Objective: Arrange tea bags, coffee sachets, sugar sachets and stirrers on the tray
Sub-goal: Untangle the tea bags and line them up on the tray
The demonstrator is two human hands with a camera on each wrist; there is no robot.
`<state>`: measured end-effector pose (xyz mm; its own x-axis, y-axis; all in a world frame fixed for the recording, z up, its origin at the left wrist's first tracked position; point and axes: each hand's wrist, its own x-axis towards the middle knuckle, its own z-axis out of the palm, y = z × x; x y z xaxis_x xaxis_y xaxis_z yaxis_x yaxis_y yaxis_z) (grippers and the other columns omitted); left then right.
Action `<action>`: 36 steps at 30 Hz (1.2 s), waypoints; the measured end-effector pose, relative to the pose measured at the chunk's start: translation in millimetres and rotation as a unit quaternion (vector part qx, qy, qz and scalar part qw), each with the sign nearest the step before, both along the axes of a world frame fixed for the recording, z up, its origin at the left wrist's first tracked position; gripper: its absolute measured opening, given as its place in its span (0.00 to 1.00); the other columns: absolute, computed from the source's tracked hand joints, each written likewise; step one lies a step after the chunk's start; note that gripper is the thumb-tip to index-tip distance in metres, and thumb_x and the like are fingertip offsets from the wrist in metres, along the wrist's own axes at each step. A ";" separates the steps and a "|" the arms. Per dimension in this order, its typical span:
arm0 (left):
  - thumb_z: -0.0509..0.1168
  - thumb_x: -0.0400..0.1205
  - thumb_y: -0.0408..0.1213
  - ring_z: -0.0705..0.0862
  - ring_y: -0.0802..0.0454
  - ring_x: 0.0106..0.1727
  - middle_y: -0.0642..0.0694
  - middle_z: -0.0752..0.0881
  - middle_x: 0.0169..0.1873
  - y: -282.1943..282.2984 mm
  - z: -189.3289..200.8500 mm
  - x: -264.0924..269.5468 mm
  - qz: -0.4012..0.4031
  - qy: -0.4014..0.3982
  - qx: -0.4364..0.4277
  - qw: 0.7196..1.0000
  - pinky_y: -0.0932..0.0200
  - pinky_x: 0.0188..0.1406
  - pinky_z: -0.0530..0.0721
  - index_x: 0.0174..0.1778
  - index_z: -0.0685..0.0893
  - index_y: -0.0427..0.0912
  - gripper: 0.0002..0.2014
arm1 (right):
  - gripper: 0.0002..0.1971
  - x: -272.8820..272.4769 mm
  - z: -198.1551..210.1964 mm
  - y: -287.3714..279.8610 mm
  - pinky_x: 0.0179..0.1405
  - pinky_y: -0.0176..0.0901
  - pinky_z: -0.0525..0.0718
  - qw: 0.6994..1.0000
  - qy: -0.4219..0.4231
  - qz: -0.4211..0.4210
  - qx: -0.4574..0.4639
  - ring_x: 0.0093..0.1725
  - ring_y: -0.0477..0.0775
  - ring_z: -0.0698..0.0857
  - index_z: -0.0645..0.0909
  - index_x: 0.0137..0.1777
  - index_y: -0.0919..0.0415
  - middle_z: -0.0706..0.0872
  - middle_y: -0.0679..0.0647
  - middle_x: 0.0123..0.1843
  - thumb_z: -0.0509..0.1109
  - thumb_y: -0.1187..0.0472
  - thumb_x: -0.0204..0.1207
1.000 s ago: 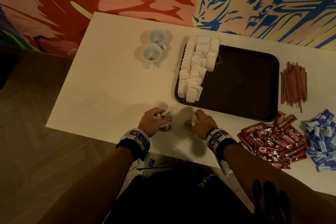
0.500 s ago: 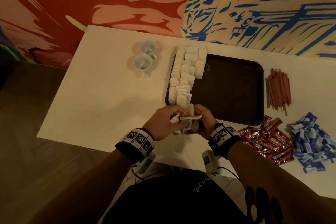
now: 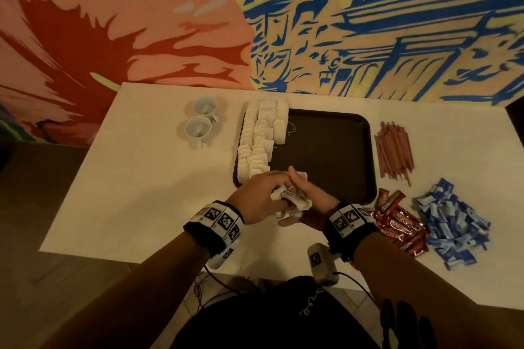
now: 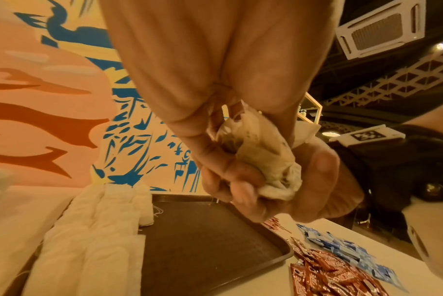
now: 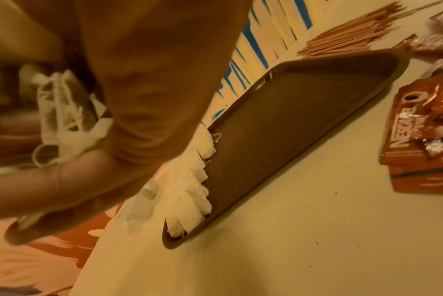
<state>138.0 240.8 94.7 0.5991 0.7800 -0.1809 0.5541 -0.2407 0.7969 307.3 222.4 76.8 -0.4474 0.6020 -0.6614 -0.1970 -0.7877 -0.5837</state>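
Observation:
Both hands meet over the front left corner of the dark brown tray (image 3: 334, 150) and hold one crumpled bunch of tea bags (image 3: 295, 202) between them. My left hand (image 3: 266, 195) curls its fingers (image 4: 230, 180) round the bunch (image 4: 260, 160). From below, my right hand (image 3: 310, 202) cups it in the palm, thumb against it. Rows of white tea bags (image 3: 258, 139) fill the tray's left side. Stirrers (image 3: 394, 150), red coffee sachets (image 3: 397, 221) and blue sugar sachets (image 3: 450, 224) lie on the white table right of the tray.
Two small white cups (image 3: 201, 119) stand on the table (image 3: 141, 178) left of the tray. A painted wall runs along the table's far edge. The tray's middle and right part is bare.
The hands, apart near the table's front edge a second ago, have joined and moved forward to the tray's front left corner with the tea bags. The head view has tilted up.

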 end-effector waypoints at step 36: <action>0.81 0.73 0.32 0.87 0.59 0.55 0.51 0.91 0.48 5.5 92.0 54.7 0.280 -0.185 0.019 0.942 0.58 0.53 0.80 0.53 0.85 0.51 0.17 | 0.18 70.9 108.6 -0.9 0.25 0.41 0.84 0.955 -0.056 -0.111 0.268 0.37 0.54 0.88 0.83 0.65 0.64 0.91 0.61 0.45 0.79 0.62 0.78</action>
<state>192.6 246.3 186.7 0.1082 0.9941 -0.0071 0.2894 -0.0246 0.9569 378.2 221.5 185.4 -0.2137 0.9395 -0.2679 -0.2379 -0.3160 -0.9185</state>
